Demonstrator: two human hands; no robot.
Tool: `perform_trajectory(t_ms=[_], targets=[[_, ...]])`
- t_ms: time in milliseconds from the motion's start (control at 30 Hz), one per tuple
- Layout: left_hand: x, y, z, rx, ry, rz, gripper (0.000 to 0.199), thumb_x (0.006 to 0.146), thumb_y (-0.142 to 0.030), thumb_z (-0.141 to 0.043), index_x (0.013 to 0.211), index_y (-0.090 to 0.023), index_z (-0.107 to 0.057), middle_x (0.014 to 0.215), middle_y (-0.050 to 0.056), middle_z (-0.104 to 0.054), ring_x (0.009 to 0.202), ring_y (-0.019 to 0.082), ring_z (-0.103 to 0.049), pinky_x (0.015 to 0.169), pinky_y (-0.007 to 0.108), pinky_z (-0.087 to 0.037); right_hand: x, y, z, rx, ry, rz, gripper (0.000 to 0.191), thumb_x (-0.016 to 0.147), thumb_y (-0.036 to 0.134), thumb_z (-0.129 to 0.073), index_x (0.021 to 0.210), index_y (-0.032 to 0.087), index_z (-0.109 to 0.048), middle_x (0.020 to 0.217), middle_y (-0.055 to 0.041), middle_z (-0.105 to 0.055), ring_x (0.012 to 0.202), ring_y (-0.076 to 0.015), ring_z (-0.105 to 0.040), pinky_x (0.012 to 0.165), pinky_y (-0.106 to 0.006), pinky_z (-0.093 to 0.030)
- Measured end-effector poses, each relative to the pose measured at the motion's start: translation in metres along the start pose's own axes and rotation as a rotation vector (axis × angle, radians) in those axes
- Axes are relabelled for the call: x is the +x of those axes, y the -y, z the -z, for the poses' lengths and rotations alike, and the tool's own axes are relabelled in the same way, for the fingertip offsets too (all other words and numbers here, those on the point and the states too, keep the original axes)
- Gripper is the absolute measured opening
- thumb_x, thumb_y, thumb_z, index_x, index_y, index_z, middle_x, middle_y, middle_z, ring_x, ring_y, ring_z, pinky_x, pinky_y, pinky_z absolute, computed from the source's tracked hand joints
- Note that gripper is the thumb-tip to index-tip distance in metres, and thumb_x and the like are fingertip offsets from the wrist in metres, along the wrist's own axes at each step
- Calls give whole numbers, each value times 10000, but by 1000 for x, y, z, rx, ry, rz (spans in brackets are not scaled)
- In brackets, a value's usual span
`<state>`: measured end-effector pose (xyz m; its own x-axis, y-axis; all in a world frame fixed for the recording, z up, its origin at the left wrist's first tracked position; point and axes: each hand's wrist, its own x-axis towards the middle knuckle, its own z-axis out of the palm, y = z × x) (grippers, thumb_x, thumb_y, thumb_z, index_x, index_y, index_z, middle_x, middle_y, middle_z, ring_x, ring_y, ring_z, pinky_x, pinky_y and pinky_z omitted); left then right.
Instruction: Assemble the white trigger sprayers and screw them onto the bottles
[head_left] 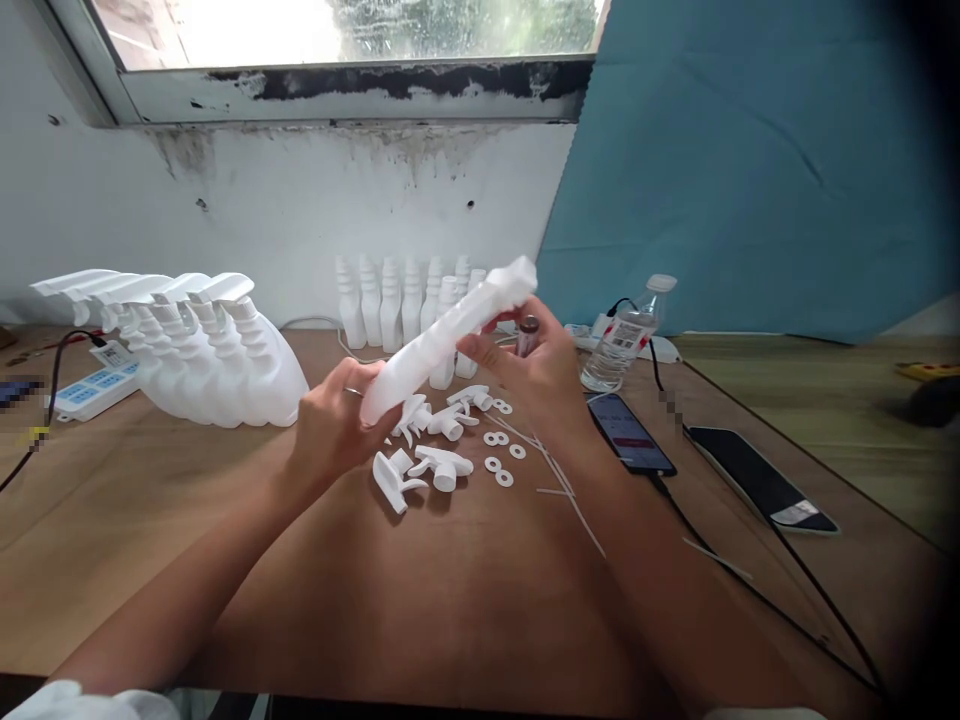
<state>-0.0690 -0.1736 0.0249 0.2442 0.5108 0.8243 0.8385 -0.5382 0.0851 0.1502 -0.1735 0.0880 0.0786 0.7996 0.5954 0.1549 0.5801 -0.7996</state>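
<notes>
A white plastic spray bottle body (442, 350) without a spray head is held tilted above the table, its neck up to the right. My left hand (341, 415) is closed around its base. My right hand (544, 370) grips it near the neck. By the right fingers shows a small brown cylinder (528, 335); whether it is held I cannot tell. Below the bottle lie several white trigger spray heads (444, 467). White ring washers (504, 479) and thin white tubes (559, 475) are scattered to their right.
At the left stands a row of white bottles with spray heads (217, 370), beside a power strip (97, 390). More headless bottles (390, 305) line the wall. On the right are a clear water bottle (619, 340), a phone (630, 433), a dark flat device (757, 475) and black cables.
</notes>
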Motion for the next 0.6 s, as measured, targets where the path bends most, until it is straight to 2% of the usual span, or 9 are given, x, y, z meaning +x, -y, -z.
perform_trajectory(t_ms=[100, 200, 333, 433, 533, 600], targets=[[7, -12, -9, -94, 4, -13, 337, 807, -396, -666, 1048, -197, -541, 874, 14, -641, 703, 139, -643, 489, 199, -398, 5, 3, -6, -25, -115, 30, 498, 577, 509, -855, 819, 226, -525, 823, 9, -520, 623, -92, -465, 467, -216, -367], [8, -17, -15, -160, 25, -30, 331, 803, -375, -676, 1043, -194, -539, 868, 13, -646, 697, 135, -641, 509, 201, -445, 3, 3, -4, -5, -186, 31, 491, 572, 495, -857, 797, 235, -507, 806, 7, -524, 667, -120, -504, 482, -231, -400], [7, -15, -19, -288, 96, -59, 332, 809, -391, -685, 1028, -181, -550, 888, 26, -673, 677, 132, -636, 596, 252, -536, -1, 5, 0, 37, -237, -28, 414, 601, 430, -850, 738, 232, -513, 691, 21, -516, 548, -101, -446, 417, -234, -350], [9, -8, -19, -506, 219, -26, 323, 802, -379, -703, 1024, -179, -582, 952, 41, -696, 754, 143, -657, 665, 271, -579, -2, 5, 5, 106, -151, -18, 345, 627, 391, -838, 739, 223, -559, 678, 22, -552, 522, -93, -467, 423, -240, -384], [16, 3, -15, -720, 379, 22, 366, 778, -366, -733, 1066, -171, -621, 981, 61, -698, 846, 170, -670, 702, 276, -600, -1, 4, 14, 151, 37, 2, 302, 662, 402, -808, 837, 225, -637, 790, 1, -610, 589, -114, -536, 452, -250, -439], [22, 11, -9, -807, 459, 51, 417, 761, -369, -748, 1110, -172, -635, 1018, 78, -693, 904, 197, -671, 751, 307, -606, 2, 3, 23, 210, 171, 11, 338, 672, 431, -788, 915, 229, -669, 912, -22, -634, 663, -134, -576, 474, -258, -471]])
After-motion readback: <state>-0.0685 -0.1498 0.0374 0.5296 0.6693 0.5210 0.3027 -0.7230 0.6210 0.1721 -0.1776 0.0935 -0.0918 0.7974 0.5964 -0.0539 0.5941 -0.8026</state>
